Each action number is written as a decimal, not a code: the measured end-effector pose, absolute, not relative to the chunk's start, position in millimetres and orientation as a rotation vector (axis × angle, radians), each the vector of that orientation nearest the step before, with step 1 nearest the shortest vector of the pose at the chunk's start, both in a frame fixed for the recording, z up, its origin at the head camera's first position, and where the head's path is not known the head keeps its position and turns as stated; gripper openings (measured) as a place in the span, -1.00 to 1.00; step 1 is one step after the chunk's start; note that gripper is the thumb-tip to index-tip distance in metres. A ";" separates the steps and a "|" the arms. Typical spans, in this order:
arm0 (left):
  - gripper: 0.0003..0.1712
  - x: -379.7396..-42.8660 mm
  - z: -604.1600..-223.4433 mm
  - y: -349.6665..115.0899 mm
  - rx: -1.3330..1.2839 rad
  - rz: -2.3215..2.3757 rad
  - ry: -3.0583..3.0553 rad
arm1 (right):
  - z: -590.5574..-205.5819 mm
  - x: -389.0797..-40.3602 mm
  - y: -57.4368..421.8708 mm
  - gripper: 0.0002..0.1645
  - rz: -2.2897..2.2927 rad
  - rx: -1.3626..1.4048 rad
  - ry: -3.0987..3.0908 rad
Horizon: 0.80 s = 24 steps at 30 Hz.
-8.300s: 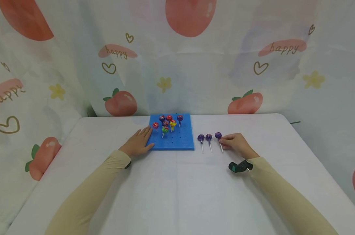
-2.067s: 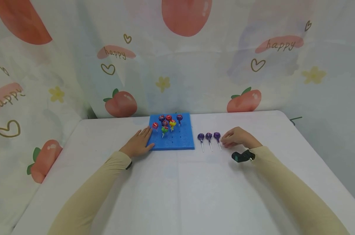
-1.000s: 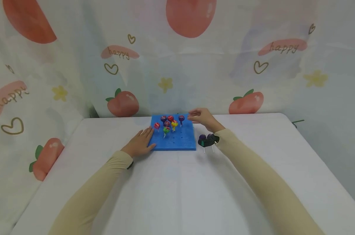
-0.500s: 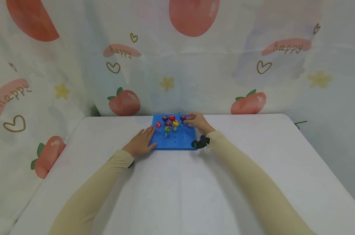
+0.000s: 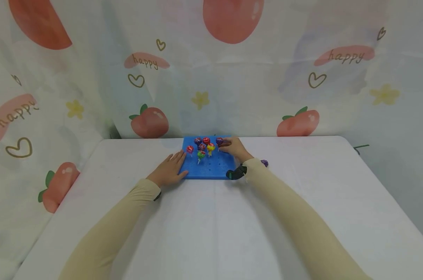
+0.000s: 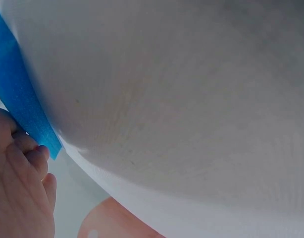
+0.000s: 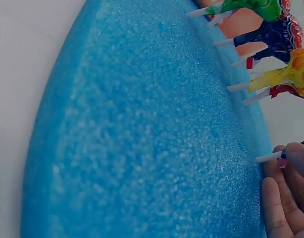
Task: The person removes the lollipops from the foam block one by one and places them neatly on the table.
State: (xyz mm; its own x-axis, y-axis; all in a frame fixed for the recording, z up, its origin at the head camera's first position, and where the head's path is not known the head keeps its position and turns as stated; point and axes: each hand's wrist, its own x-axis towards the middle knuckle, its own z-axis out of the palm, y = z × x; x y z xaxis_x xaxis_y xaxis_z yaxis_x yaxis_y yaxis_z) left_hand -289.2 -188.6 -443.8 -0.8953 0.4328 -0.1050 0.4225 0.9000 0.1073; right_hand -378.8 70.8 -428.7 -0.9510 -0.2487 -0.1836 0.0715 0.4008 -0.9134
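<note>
A blue foam board lies near the table's far edge, with several wrapped lollipops standing in it by their sticks. My left hand rests flat along the board's left edge, fingers straight. At the far right corner, my right hand pinches a dark purple lollipop. In the right wrist view, thumb and fingers close round its wrapper just above the white stick, whose lower end meets the foam. To its left stand a yellow lollipop, a green lollipop and a pink-red lollipop.
A loose purple lollipop lies on the white table right of the board, partly behind my right forearm. The forearm hides the others beside it. Small holes dot the front of the board. A printed curtain hangs behind the table.
My right hand left the row of purple lollipops on the table, swung left to the board's far corner and took hold of the purple lollipop there. The left hand stays put.
</note>
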 end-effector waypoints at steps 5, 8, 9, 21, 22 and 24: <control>-0.11 -290.1 -444.7 -188.0 0.654 0.100 2.940 | -432.1 -379.3 69.8 -0.51 -1.486 -0.164 2.466; -0.14 -292.3 -447.1 -187.2 0.636 0.042 2.941 | -432.9 -379.0 69.1 -0.55 -1.460 -0.169 2.509; -0.14 -292.6 -447.5 -187.1 0.635 0.024 2.943 | -433.0 -378.8 69.0 -0.56 -1.455 -0.169 2.520; -0.13 -290.1 -444.6 -186.1 0.632 -0.005 2.946 | -434.3 -376.3 69.0 -0.63 -1.467 -0.186 2.570; -0.13 -290.2 -444.6 -186.1 0.634 -0.005 2.946 | -434.6 -376.2 69.2 -0.63 -1.480 -0.190 2.567; -0.13 -290.1 -444.4 -186.2 0.640 -0.007 2.947 | -435.0 -375.9 69.7 -0.64 -1.503 -0.206 2.561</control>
State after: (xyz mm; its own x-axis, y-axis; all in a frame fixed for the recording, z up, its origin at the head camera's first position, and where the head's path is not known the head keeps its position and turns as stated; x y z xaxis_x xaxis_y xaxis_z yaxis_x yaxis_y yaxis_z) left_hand -290.1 -186.2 -444.4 -0.9023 0.4128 -0.1240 0.4134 0.9103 0.0220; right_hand -375.9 69.7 -435.0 -0.9769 -0.2015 -0.0720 -0.0355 0.4842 -0.8742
